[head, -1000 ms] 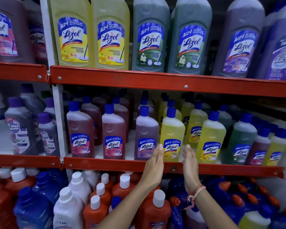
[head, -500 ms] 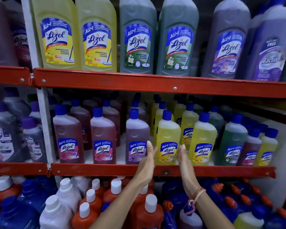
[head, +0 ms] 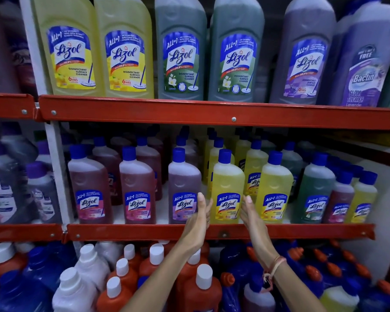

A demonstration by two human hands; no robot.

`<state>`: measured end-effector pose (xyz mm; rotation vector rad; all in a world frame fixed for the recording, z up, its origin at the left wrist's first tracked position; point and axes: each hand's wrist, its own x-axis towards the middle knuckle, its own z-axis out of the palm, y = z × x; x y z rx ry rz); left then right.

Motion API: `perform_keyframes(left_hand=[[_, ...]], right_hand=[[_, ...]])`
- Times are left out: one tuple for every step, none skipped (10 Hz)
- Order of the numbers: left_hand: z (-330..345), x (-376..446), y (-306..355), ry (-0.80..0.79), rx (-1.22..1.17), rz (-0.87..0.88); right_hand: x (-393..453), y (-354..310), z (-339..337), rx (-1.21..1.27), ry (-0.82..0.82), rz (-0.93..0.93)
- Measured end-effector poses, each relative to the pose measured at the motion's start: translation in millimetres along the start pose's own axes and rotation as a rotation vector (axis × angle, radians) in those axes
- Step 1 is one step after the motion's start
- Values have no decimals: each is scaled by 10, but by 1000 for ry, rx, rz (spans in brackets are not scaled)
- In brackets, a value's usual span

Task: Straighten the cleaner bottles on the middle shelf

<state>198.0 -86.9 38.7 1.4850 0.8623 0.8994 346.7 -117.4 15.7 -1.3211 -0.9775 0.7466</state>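
Observation:
A row of blue-capped Lizol cleaner bottles stands along the front of the middle shelf (head: 144, 231), with more rows behind. A yellow bottle (head: 227, 176) stands upright near the centre, a purple bottle (head: 184, 176) to its left and another yellow bottle (head: 274, 179) to its right. My left hand (head: 198, 221) is flat and open at the yellow bottle's lower left side. My right hand (head: 249, 215) is flat and open at its lower right side. Both palms face the bottle; I cannot tell if they touch it.
Pink bottles (head: 89, 183) fill the shelf's left part, green, maroon and yellow ones (head: 316, 188) the right. Large bottles (head: 180, 52) stand on the top shelf. Below, orange bottles with white caps (head: 200, 289) and blue ones crowd under my forearms. A white upright (head: 54, 165) divides the bays.
The view has shifted right and slightly closer to the shelf. Both hands stay flat on either side of the centre yellow bottle, a little higher against it than before.

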Motion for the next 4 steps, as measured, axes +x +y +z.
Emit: perform_keyframes(left_hand=[[-24,-9,3,-21,-21,-7],[-36,2,-6,-17,-18,-11],[-56,-20,3,0,-10,-16],[-128,-39,23,46,-48,13]], right_hand=[[-52,-68,6,14,-20,-9],[-56,-83,-20,17,-11,-25],[-70,-93,-54,31,-30,-21],[-67,-109,-98,20,53,-63]])
